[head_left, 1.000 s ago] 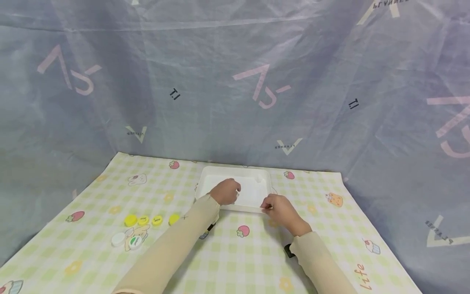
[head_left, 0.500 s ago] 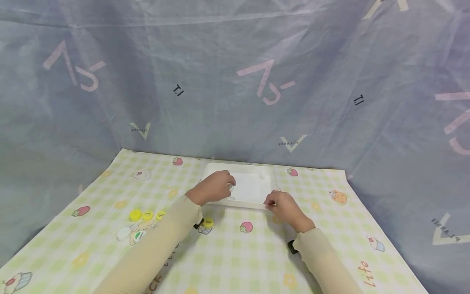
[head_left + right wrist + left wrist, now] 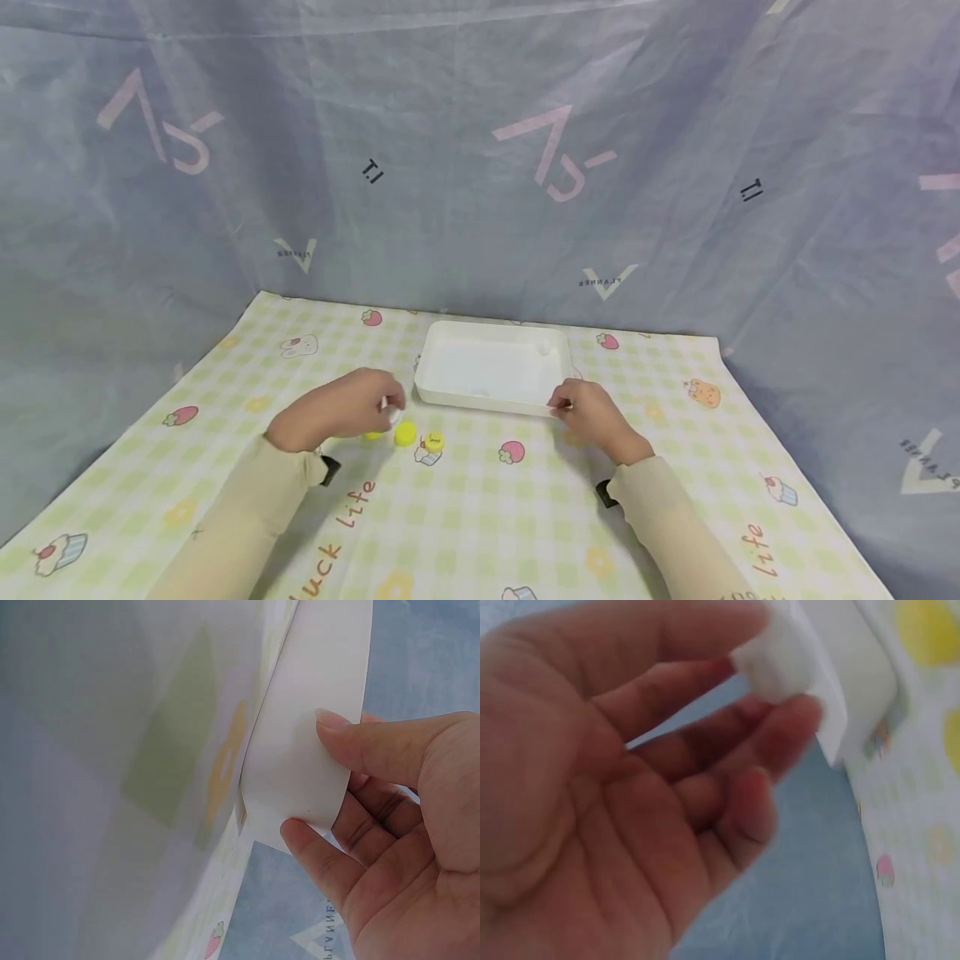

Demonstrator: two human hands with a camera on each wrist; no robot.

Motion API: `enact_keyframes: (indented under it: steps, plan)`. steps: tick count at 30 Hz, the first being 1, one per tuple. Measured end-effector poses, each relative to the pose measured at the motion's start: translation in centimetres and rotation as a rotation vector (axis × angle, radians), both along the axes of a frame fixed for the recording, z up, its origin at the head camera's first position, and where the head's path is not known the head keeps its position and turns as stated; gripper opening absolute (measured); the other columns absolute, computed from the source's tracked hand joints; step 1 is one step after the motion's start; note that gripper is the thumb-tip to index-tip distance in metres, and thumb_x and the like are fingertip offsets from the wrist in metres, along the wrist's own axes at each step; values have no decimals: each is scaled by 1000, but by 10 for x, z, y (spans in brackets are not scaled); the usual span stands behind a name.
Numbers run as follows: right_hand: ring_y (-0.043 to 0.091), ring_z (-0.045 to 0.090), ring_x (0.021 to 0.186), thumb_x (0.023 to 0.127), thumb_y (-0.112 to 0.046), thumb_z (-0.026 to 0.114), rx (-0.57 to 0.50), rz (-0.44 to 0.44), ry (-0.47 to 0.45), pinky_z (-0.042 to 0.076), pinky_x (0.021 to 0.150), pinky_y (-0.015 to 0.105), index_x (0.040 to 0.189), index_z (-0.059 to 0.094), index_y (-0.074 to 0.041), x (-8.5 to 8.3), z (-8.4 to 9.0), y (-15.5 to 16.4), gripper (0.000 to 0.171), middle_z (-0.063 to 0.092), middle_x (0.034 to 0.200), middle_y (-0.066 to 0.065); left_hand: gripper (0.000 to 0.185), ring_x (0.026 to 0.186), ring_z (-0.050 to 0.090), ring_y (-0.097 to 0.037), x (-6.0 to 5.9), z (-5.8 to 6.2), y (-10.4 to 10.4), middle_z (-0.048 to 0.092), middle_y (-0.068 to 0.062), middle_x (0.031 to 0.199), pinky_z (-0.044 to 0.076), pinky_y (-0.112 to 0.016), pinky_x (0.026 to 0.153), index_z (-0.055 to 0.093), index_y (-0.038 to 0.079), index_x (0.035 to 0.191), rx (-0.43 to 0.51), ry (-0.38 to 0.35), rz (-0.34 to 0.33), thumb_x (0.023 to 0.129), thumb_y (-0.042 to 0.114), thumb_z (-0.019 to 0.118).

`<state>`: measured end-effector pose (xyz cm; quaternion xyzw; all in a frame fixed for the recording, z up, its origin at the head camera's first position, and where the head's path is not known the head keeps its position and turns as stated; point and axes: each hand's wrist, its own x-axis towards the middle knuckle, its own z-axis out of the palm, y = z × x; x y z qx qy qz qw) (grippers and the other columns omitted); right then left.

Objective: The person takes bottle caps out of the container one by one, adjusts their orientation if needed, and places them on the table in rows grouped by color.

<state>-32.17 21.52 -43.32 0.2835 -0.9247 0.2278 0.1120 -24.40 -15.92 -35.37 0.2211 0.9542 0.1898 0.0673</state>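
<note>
Head: L hand (image 3: 341, 410) left tray (image 3: 491, 373), holding cap (image 3: 392, 415)

The white tray (image 3: 491, 367) sits toward the far middle of the desk (image 3: 525, 517), close to the blue backdrop sheet (image 3: 480, 167), which leaves only a narrow strip behind it. The right hand (image 3: 592, 417) pinches the tray's near right corner and blocks that side. The left hand (image 3: 341, 408), pinching a small white cap (image 3: 393, 414), hangs just over the yellow caps (image 3: 418, 437), which crowd the cloth left of the tray's near edge. The near cloth between the two sleeves lies open, as does the far left corner.
</note>
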Motion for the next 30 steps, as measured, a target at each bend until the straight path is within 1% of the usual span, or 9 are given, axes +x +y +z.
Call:
enact_keyframes:
  steps: [2,6,10,14,17,20,25,30]
  plan:
    - [12,62,75,83,0,77,2,1,-5,54,72,33,79,75,-11,0,1,0,12,63,77,-5,25,79,53,-14,9,-1,-9,62,1,99,47,-34,73,72,11,103,-12,-15,27,82,-3,67]
    - [13,63,76,83,0,77,7,5,-1,54,73,34,81,75,-9,0,4,2,9,64,78,-4,21,79,50,-16,29,-4,-24,56,0,95,45,-35,73,70,10,98,-28,-47,55,81,-3,70]
    - [14,62,75,83,1,77,3,1,5,54,72,35,81,74,-9,0,7,3,10,64,78,-3,21,76,47,-18,41,-8,-33,55,-1,89,43,-36,69,68,8,95,-18,-109,108,80,-5,69]
    - [13,62,74,83,1,77,0,4,11,54,72,35,80,74,-8,1,7,3,10,64,77,-3,22,70,44,-20,43,-15,-42,51,-4,83,39,-35,63,65,8,91,0,-151,159,79,-10,66]
    - [13,62,74,83,1,77,-4,7,10,53,72,35,80,74,-8,0,6,3,10,64,77,-3,23,70,44,-20,42,-20,-46,50,-5,83,39,-35,61,62,9,88,-4,-162,169,79,-11,67]
    - [12,62,74,82,1,77,-6,4,6,53,72,34,80,74,-9,0,5,3,11,64,77,-4,25,70,44,-21,42,-25,-46,50,-4,82,39,-35,61,60,11,84,-13,-154,164,77,-11,71]
    - [13,62,75,83,1,77,-8,6,-2,54,72,35,80,74,-9,0,4,1,10,64,78,-4,27,70,44,-20,44,-32,-42,51,-1,77,39,-34,61,59,12,78,-33,-118,147,74,-11,74]
    - [13,63,75,83,0,77,9,1,-14,54,73,34,81,75,-10,0,2,0,11,64,78,-4,29,68,45,-19,45,-40,-41,53,0,77,39,-34,61,59,12,76,-48,-120,175,73,-11,76]
